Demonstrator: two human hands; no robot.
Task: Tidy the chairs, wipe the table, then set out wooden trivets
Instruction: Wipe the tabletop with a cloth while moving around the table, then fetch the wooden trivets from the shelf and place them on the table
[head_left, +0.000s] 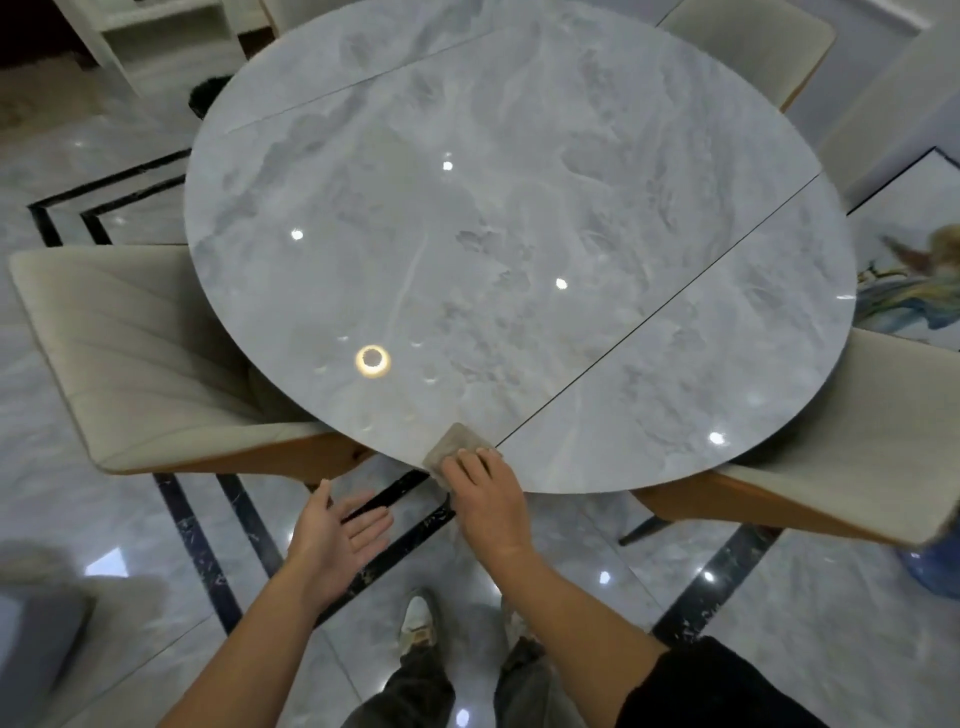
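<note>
Pressing cloth (457, 442) over the table (519, 208) rim, right hand (488, 501) flat; left hand (337, 540) spread, free.

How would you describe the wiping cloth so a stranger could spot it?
Find the round grey marble table and follow its rim to the near edge. There, beside the dark seam, the right hand presses a small cloth. It is the only matte beige thing on the glossy top.

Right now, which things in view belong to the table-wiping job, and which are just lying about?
Job: round marble table, cloth at its near edge, right hand resting on it, left hand open, off the table, beige left chair, beige right chair.
Lying about: framed painting, white shelf unit.
</note>
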